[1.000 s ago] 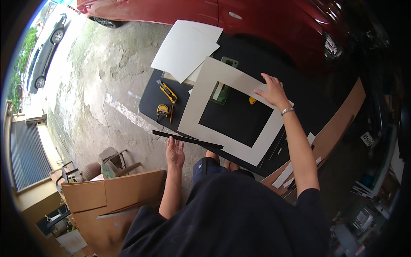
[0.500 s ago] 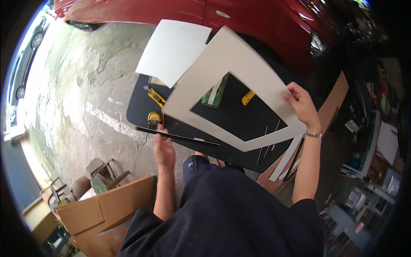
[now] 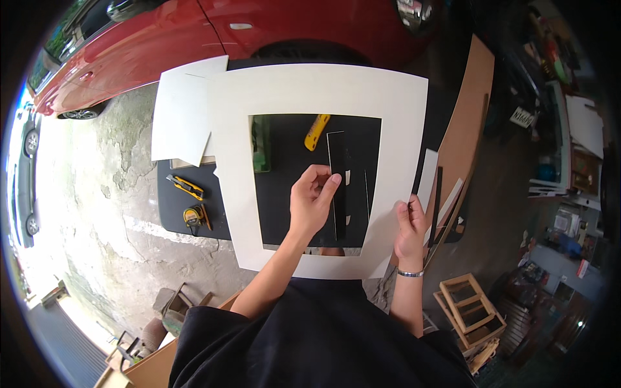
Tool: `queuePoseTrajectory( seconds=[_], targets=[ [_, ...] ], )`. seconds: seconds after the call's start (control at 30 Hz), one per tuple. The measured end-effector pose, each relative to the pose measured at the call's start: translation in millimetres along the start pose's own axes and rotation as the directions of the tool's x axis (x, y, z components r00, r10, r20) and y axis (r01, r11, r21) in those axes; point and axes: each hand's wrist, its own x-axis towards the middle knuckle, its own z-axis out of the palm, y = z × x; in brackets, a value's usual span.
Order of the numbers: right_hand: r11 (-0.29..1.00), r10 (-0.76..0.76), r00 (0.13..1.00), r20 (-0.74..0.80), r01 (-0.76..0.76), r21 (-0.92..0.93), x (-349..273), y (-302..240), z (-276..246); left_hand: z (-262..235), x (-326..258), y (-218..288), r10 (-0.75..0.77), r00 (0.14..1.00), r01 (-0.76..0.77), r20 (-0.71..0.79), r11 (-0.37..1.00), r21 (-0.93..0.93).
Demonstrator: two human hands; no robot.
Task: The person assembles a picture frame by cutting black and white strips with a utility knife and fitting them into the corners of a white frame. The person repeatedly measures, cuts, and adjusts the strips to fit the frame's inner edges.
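Observation:
A large white mat board frame [image 3: 317, 88] with a rectangular opening spreads in front of me over the dark table [image 3: 173, 213]. My right hand [image 3: 409, 229] grips its right edge, thumb on top and fingers closed round it. Over the opening, my left hand [image 3: 312, 200] pinches a narrow black strip [image 3: 337, 152] between thumb and fingers. That strip stands nearly lengthwise to me, with small pale pieces [image 3: 347, 176] along its right side. Through the opening show a yellow cutter [image 3: 317, 132] and part of a green object [image 3: 261, 145], partly covered by the frame.
A white sheet [image 3: 181, 113] lies at the table's far left. Nearer are a yellow and black utility knife [image 3: 185, 187] and a tape measure [image 3: 193, 216]. Long boards [image 3: 471, 110] and strips lean at the right. A red car [image 3: 149, 55] stands behind the table.
The mat frame has turned squarer to me and come nearer. My left hand has moved right, bringing the black strip from the left over the frame's opening, now pointing away from me.

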Motion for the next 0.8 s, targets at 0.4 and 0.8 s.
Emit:
queuePoseTrajectory(
  seconds=[0.4, 0.8],
  targets=[
    [0.996, 0.073, 0.994, -0.084, -0.077, -0.050, -5, 123, -50, 57, 24, -134, -0.277, 0.937, 0.252, 0.215, 0.958, 0.136],
    [0.996, 0.079, 0.991, -0.109, -0.083, -0.031, -13, 156, -62, 64, 25, -148, -0.322, 0.907, 0.318, 0.271, 0.946, 0.061]
  ],
)
